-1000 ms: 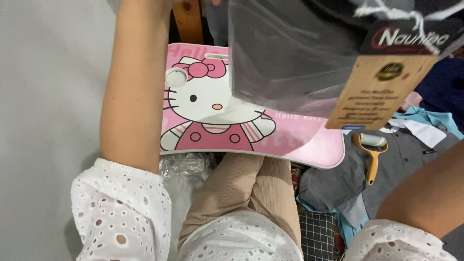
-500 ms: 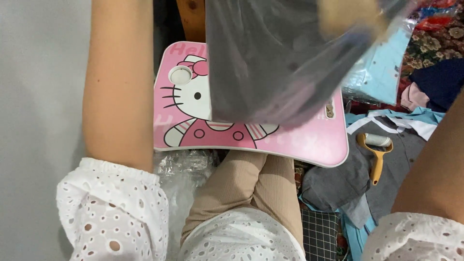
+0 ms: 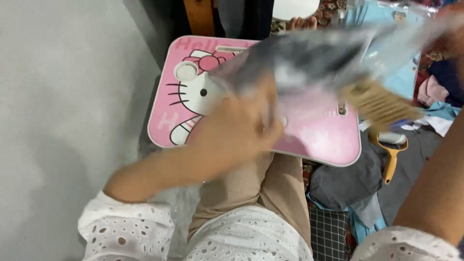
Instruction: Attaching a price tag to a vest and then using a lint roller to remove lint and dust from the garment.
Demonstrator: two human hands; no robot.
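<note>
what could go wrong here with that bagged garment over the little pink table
1. The clear plastic bag with dark folded cloth is blurred mid-swing, gripped only at one end by the left hand; it might slip loose.
2. Its brown card tag swings near the yellow-handled lint roller and could snag or knock it.
3. The pink cartoon-cat lap table rests over the knees and may tip if the bag lands hard.

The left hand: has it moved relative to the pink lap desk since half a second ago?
Yes. The left hand has come down into view and now lies over the pink lap desk, gripping the grey plastic-bagged garment; earlier only the forearm showed beside it.
</note>
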